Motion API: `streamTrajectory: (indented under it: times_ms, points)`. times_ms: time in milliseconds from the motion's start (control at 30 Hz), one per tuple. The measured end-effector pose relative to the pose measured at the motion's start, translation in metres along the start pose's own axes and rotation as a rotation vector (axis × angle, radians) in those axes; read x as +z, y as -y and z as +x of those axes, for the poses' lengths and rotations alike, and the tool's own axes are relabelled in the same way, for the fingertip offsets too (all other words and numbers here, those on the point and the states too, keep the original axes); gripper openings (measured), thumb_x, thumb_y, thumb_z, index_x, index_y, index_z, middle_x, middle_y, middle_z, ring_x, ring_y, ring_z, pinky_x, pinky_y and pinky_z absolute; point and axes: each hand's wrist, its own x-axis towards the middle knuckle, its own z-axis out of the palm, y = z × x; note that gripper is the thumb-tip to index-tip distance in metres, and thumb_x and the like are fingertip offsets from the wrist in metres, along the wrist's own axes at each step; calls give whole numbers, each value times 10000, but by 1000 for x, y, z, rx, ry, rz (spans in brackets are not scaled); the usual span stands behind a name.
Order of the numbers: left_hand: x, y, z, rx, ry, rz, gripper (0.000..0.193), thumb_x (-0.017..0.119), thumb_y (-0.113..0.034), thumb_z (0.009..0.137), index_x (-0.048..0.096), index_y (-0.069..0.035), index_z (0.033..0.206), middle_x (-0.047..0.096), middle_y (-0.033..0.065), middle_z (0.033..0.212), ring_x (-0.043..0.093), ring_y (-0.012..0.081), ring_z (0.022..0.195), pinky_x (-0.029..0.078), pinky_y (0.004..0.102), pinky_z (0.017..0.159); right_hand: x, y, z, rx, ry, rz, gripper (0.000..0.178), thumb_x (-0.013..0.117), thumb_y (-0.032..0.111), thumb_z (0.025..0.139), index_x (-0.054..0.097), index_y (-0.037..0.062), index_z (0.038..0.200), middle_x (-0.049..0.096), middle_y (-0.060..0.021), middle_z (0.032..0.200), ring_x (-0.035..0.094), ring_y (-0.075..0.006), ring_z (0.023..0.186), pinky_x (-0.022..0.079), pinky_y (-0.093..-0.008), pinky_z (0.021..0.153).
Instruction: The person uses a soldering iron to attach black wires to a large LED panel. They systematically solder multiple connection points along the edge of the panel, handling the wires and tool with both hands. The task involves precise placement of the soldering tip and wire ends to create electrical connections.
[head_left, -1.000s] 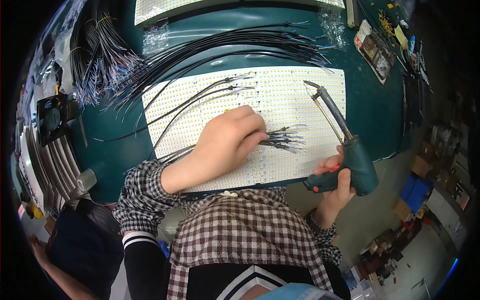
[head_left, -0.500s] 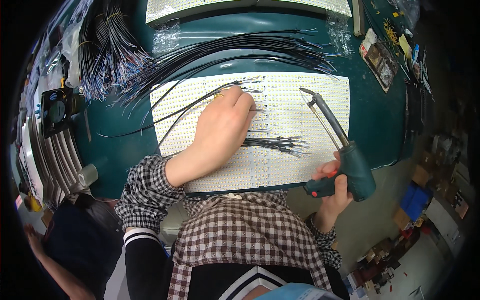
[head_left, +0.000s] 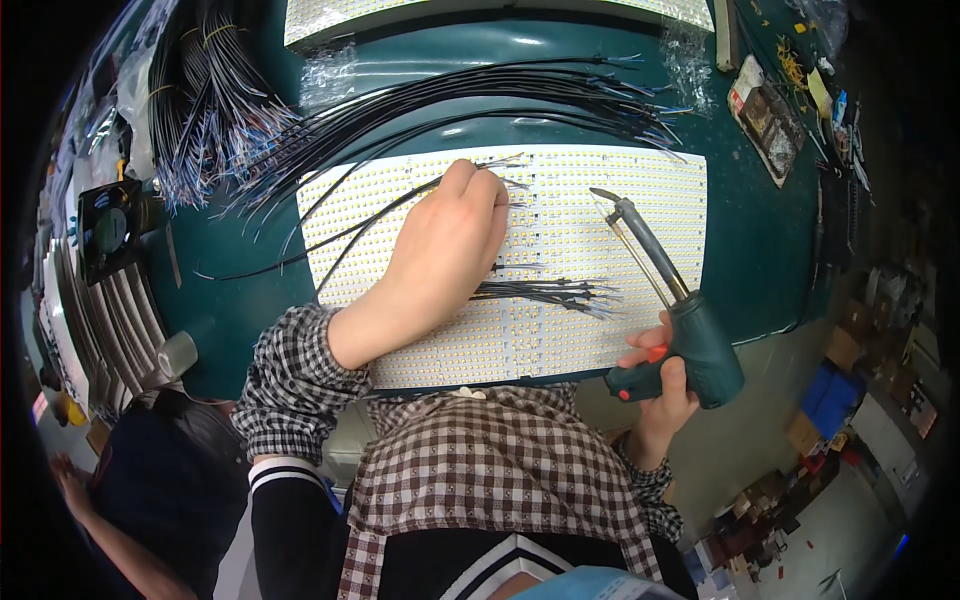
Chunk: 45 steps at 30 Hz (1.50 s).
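My left hand (head_left: 440, 245) is closed over the middle of a white LED panel (head_left: 420, 365), its fingertips pinched on a thin black cable whose stripped ends stick out to the right. Other black cables (head_left: 345, 237) run beneath this hand from the left. Just below the hand, a short bunch of black cables (head_left: 545, 290) lies across the panel. My right hand (head_left: 668, 395) is wrapped round the handle of a dark green soldering gun (head_left: 708, 345) with a red trigger. The gun's bent tip points up and left, above the panel's right half and apart from the cables.
Long black cables (head_left: 450, 85) lie behind the panel, and tied cable bundles (head_left: 215, 90) at the far left. Another LED panel (head_left: 370, 18) is at the back. A small fan (head_left: 108, 230) stands left; a dirty solder box (head_left: 768, 120) lies right. Another person's arm (head_left: 110, 540) shows lower left.
The soldering gun has shifted slightly left and down, its tip now nearer my left hand. My left hand has moved a little up the panel, still pinched.
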Motion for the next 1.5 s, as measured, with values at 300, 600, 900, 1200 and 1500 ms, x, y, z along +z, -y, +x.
streamTrajectory:
  times_ms: [300,600,900,1200,1500]
  points:
    - [5,-1,3,22,-67,-133,121,610,-33,775,508,-15,836,516,136,803,571,320,647,472,394,568,1,1,-2,51,29,-27,532,563,284,895,445,-129,1209,609,-199,965,645,-282,835,575,-282,546]
    - [8,5,3,34,-68,-123,137,631,-31,738,515,-33,809,523,113,786,574,297,626,461,378,540,10,3,-6,131,80,10,298,613,130,855,555,-77,1062,632,-135,862,625,-201,740,525,-308,665]
    - [5,2,4,-10,-57,-125,103,627,-21,748,531,-29,786,544,93,772,581,240,635,467,323,559,21,8,-5,217,51,-45,50,637,-22,803,637,-39,850,651,-93,789,624,-166,745,501,-295,700]
    - [7,4,4,10,-54,-154,132,633,-35,733,518,-36,797,523,117,789,573,312,636,456,392,547,19,2,-6,237,52,-100,58,673,-26,783,654,-22,839,658,-73,803,623,-141,743,499,-274,681]
    - [6,4,4,9,-45,-138,137,634,-38,731,516,-35,799,527,116,794,574,314,640,459,392,548,22,7,-4,257,56,-96,59,681,-13,788,650,-15,838,653,-67,800,613,-124,726,489,-251,646]
